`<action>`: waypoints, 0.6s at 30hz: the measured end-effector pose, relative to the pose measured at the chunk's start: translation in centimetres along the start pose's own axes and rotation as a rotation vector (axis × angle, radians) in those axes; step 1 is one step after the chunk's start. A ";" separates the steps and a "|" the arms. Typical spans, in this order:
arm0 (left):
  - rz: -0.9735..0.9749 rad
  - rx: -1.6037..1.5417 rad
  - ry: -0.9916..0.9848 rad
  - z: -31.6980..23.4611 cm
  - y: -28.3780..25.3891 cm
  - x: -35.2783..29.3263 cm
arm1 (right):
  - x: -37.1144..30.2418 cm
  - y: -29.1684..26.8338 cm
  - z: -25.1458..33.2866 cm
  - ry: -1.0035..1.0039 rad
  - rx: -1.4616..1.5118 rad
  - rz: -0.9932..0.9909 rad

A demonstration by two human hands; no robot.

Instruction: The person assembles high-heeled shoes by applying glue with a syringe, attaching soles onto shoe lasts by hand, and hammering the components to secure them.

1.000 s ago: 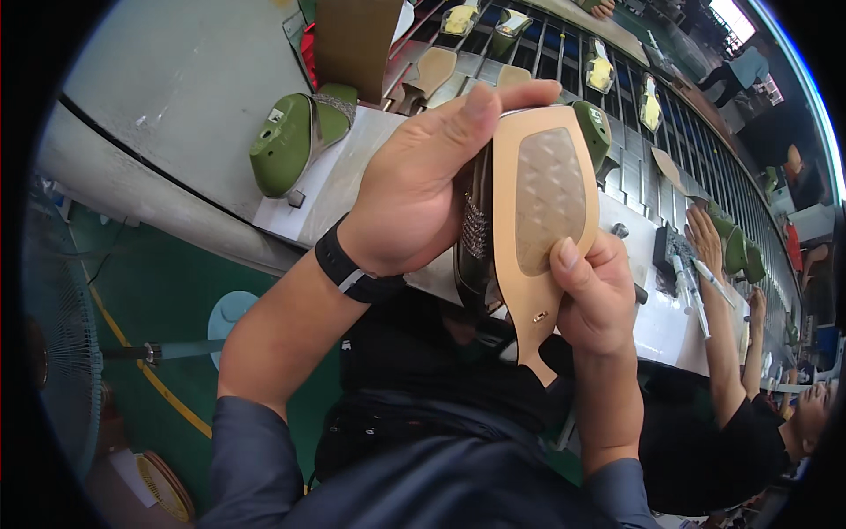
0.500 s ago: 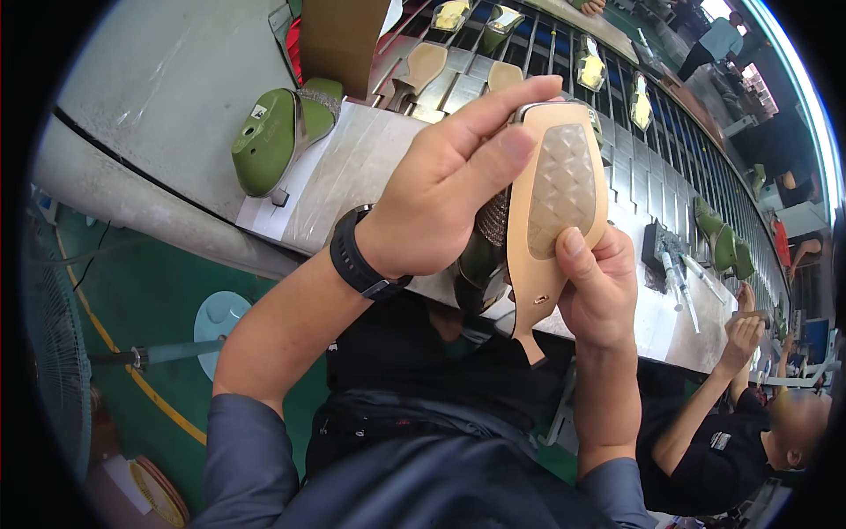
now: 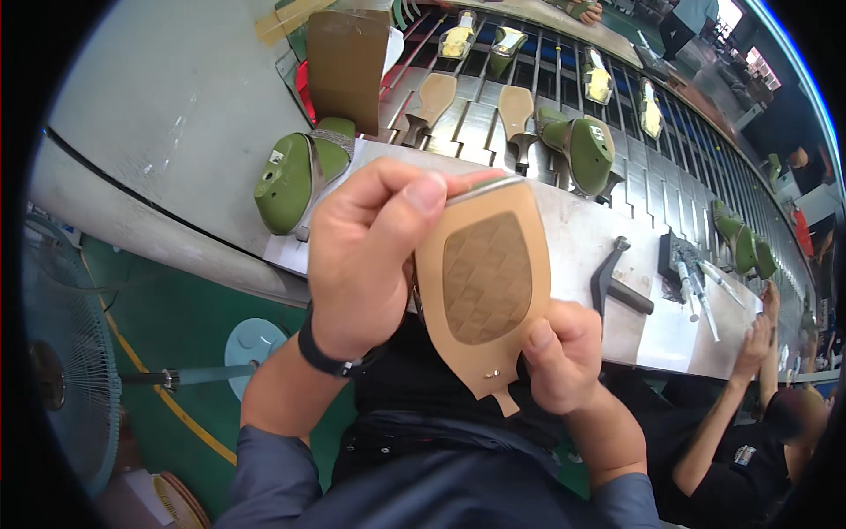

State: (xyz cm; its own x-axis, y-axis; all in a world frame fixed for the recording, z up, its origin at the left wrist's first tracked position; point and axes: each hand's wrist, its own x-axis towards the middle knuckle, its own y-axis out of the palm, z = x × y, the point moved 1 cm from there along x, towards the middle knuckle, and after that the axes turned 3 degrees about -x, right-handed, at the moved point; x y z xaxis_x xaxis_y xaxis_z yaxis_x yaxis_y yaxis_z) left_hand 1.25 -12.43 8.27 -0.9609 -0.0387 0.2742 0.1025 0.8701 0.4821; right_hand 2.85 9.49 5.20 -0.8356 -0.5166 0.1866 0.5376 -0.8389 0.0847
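Note:
A tan shoe sole faces up at me, with a brown diamond-textured panel in its forepart and a narrow tab at its lower end. My left hand is closed on the upper left edge of the sole, thumb and fingers near the toe. On the opposite side, lower down, my right hand grips the edge with its thumb on top. What lies behind the sole is mostly hidden. Left of my hands, a green shoe last with a glittery strap rests on white paper at the bench edge.
Another green last stands beyond my hands by the metal conveyor, which carries tan soles. On the bench at right lie a hammer and a dark holder with syringes. A fan stands left; a co-worker's arms reach in at right.
The sole has moved left and toward me and turned more upright. My left hand has gone from lying over the toe to gripping its edge. The hammer has come into sight.

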 end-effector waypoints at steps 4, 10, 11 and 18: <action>-0.088 0.265 -0.043 -3.6 1.0 -1.5 | -0.3 2.2 0.3 -0.074 -0.238 -0.035; -0.163 0.565 -0.073 -4.3 0.5 -2.6 | 1.6 4.8 0.9 -0.244 -0.553 0.088; -0.172 0.600 -0.053 -4.3 0.1 -2.8 | 1.6 5.0 0.8 -0.240 -0.541 0.086; -0.256 0.648 0.039 -4.1 -0.4 -3.1 | 2.1 5.5 0.7 -0.156 -0.466 0.083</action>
State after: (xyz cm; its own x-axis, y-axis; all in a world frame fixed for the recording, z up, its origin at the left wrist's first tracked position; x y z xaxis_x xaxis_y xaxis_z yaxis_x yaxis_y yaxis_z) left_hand 5.22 -14.67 10.61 -0.9230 -0.2889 0.2541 -0.3119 0.9486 -0.0544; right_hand 4.09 3.91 6.72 -0.7464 -0.5827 0.3215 0.4640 -0.8020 -0.3763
